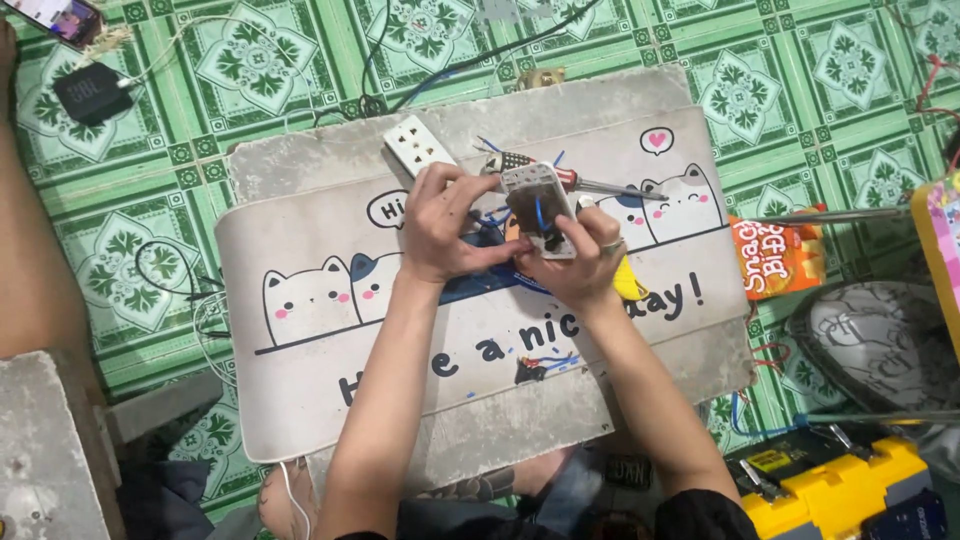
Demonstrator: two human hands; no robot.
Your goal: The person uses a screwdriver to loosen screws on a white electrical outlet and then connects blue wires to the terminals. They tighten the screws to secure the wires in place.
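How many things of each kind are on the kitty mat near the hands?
Small white device with blue wire, held by left hand and right hand: 1
White socket plate: 1
Screwdriver: 1
Yellow thing, partly hidden under the right hand: 1
Loose wire bundle: 1
Total: 5

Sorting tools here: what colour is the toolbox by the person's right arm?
Yellow, with a grey part; the toolbox shows best in the head view.

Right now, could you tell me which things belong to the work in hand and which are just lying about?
In hand:
left hand and right hand on the white switch unit
blue wire
screwdriver
white socket plate

Lying about:
snack packet
yellow toolbox
black speaker
phone
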